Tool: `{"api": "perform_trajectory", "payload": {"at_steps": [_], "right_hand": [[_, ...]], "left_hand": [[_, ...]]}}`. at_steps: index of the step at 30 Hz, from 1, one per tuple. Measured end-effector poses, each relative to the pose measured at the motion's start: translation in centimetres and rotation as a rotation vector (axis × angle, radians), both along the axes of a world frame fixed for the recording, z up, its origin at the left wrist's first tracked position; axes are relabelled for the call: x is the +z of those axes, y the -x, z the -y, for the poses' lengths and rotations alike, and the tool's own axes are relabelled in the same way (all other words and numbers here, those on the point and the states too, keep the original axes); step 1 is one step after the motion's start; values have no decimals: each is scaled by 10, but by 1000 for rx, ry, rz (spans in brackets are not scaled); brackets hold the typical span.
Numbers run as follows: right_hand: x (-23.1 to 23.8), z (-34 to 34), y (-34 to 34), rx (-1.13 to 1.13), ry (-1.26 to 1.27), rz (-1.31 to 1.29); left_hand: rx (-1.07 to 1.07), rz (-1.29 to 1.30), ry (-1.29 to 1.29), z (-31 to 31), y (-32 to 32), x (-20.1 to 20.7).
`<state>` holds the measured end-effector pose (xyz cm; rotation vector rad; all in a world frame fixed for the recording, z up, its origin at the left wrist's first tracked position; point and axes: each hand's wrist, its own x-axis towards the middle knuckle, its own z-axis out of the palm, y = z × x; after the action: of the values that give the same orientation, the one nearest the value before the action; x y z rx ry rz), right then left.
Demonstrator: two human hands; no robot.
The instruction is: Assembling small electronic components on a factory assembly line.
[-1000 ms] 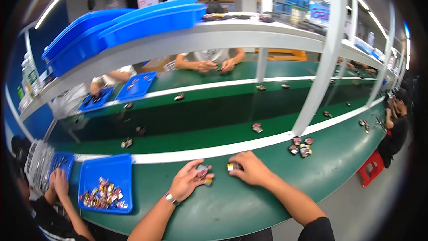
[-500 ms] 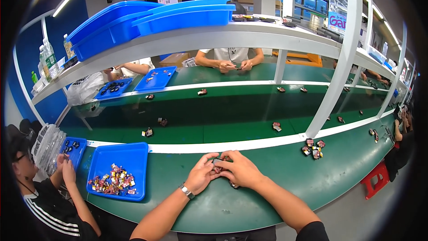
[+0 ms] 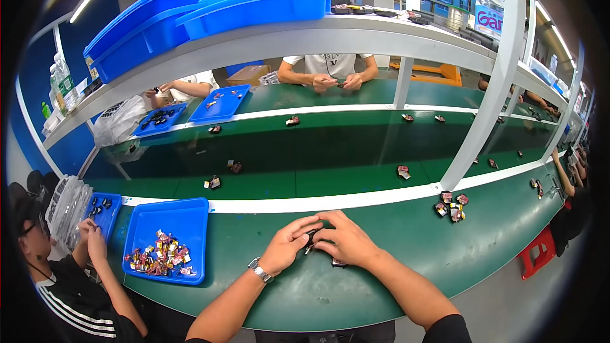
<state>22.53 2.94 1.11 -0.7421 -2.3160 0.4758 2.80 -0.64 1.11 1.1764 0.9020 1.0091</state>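
Observation:
At the near side of the green bench, my left hand [image 3: 287,248] and my right hand [image 3: 348,241] meet, fingertips closed around one small black part [image 3: 310,239]. My fingers cover most of it; a dark edge and a pale bit show between them. A watch with a metal band [image 3: 261,270] is on my left wrist. Under my right palm, a second small dark assembly [image 3: 337,263] lies on the bench, mostly hidden. To the left stands a blue tray [image 3: 199,241] with many small red, white and yellow components [image 3: 160,255] heaped inside.
Several finished-looking black-and-red assemblies [image 3: 452,206] lie grouped at the right, beside a white post [image 3: 489,82]. More sit along the green belt [image 3: 305,152] beyond a white rail [image 3: 343,199]. A person [image 3: 70,279] works close at left. Blue bins [image 3: 254,9] rest on the overhead shelf.
The part in my hands has been turned, so its reddish face no longer shows and a dark edge does. My right fingers have spread slightly. Assemblies on the belt appear shifted a little right.

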Motion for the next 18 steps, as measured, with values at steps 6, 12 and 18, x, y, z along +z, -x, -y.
{"api": "perform_trajectory", "payload": {"at_steps": [6, 12, 18], "right_hand": [[1, 4, 1, 21, 38, 7], [-1, 9, 3, -7, 196, -48], [-2, 8, 4, -84, 210, -92]], "left_hand": [[-71, -152, 159, -1, 10, 2], [-71, 178, 222, -2, 12, -18], [-171, 307, 152, -5, 12, -25]]}}
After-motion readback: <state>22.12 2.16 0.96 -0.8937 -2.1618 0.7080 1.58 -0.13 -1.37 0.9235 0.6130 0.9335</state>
